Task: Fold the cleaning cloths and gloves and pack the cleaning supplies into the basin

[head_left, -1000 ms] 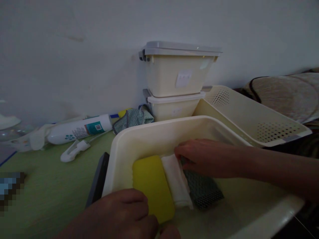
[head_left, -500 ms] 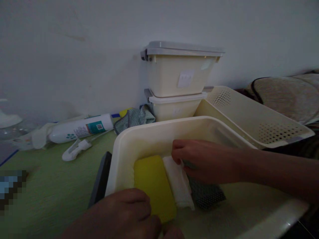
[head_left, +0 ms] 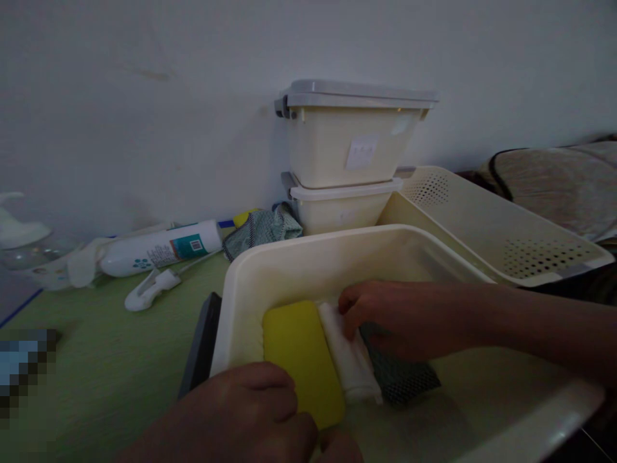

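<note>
A cream storage bin (head_left: 313,252) stands open in front of me. In it lie a yellow sponge-like block (head_left: 303,360), a folded white cloth (head_left: 346,360) and a dark grey-green mesh cloth (head_left: 407,373), side by side. My right hand (head_left: 395,318) reaches in from the right with bent fingers on the upper end of the white cloth, the mesh cloth partly under its palm. My left hand (head_left: 255,411) is closed at the bin's near left side, beside the yellow block. Whatever its fingers grip is hidden.
Two lidded boxes (head_left: 357,148) are stacked by the wall, with a perforated cream basket (head_left: 472,218) at their right. On the green tabletop (head_left: 110,360) lie a white spray bottle (head_left: 159,247), its white trigger head (head_left: 152,289) and a crumpled cloth (head_left: 263,233). A pump bottle (head_left: 29,247) stands left.
The right hand's fingers have shifted slightly right and down on the white cloth, whose upper end lies flatter. My left hand stays in nearly the same place.
</note>
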